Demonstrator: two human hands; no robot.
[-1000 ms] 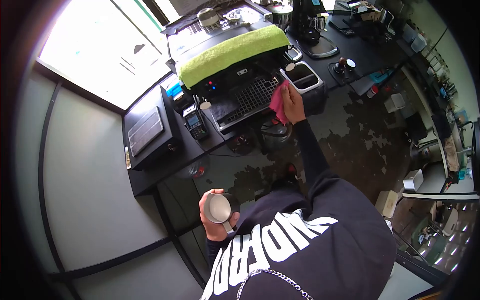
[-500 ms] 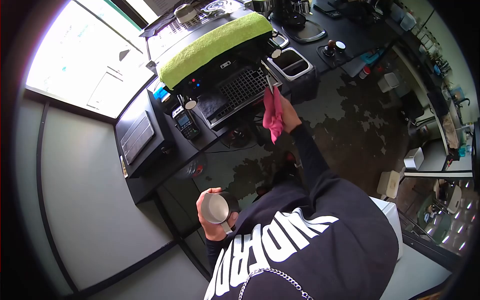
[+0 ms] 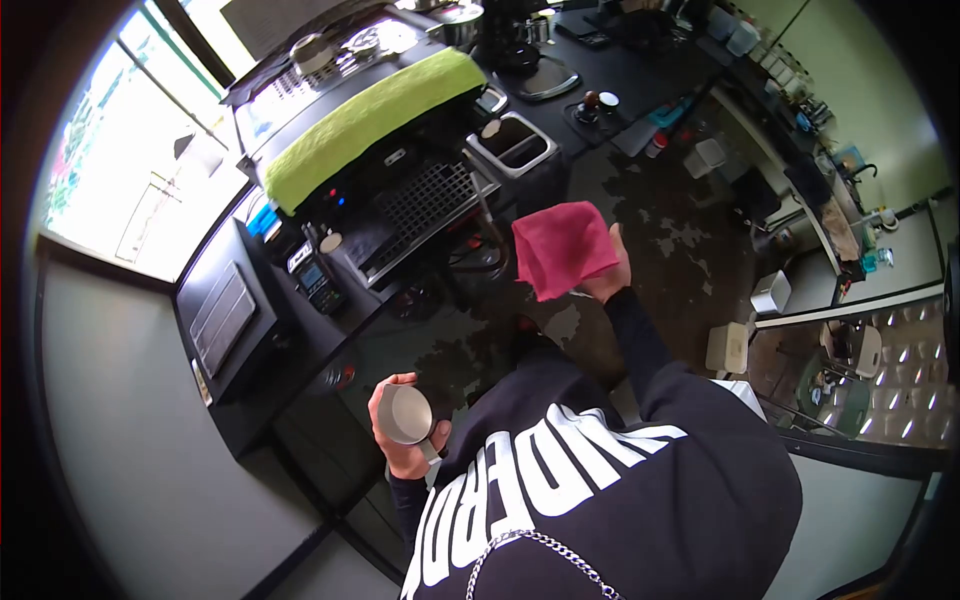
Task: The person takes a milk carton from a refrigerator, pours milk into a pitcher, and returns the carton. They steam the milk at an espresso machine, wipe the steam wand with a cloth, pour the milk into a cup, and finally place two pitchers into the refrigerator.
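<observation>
I see the pink cloth [image 3: 565,250] clear of the espresso machine [image 3: 390,140] now, out over the floor [image 3: 640,200], where half a second ago it hung bunched at the front right corner of the drip tray [image 3: 425,208]; it has opened from a narrow hanging fold into a broad, nearly square face; the metal pitcher [image 3: 406,414] stays low on the left, in front of the black sweatshirt [image 3: 690,480].

The cloth lies across the right hand [image 3: 612,275], its thumb raised at the edge; the fingers are hidden, so I cannot tell whether they grip it; my view has the left hand [image 3: 392,432] wrapped around the pitcher, whose round mouth faces up and whose handle points toward the sweatshirt.

The cloth looks soft and matt, with creased folds; the pitcher's inside is smooth and pale; a fuzzy lime-green towel [image 3: 375,125] drapes the machine's front, above the tray's black square grid.
</observation>
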